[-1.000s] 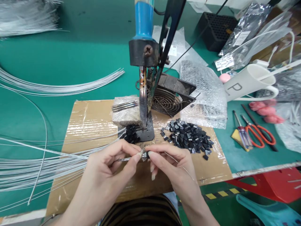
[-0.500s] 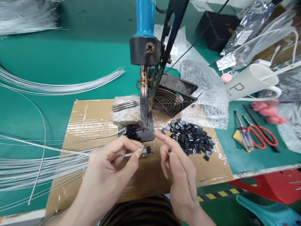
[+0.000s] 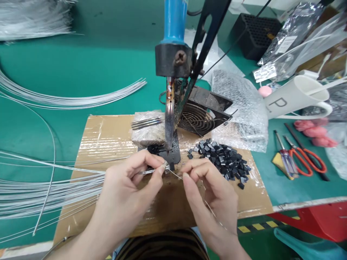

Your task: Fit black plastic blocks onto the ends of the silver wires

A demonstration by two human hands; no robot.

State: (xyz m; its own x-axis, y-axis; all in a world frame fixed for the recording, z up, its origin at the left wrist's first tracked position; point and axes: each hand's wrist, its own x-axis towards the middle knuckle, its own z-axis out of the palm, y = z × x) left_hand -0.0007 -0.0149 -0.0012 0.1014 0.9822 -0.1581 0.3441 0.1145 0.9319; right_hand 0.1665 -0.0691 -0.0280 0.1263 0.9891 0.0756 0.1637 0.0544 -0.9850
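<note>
My left hand [image 3: 132, 187] pinches the end of a thin silver wire [image 3: 150, 172] with a small black part [image 3: 171, 166] on its tip, just in front of the black base plate [image 3: 170, 156]. My right hand [image 3: 214, 193] pinches a fine strand of solder wire [image 3: 175, 175] whose tip points at that black part. Straight above hangs the soldering iron tip [image 3: 169, 122], fixed in a stand under a blue handle [image 3: 175, 21]. A pile of small black parts [image 3: 223, 160] lies right of the plate on the taped cardboard sheet [image 3: 108, 144].
Bundles of silver wires [image 3: 48, 187] fan out at the left. A small fan [image 3: 199, 112] and bubble wrap [image 3: 240, 112] sit behind the iron. A screwdriver [image 3: 283, 157], red-handled scissors [image 3: 306, 155], a white mug [image 3: 295, 97] and foil bags [image 3: 284, 43] are at the right.
My right hand let go of the black part, drew back, then came in again holding the solder strand towards it. My left hand lifted the wire end closer to the base plate.
</note>
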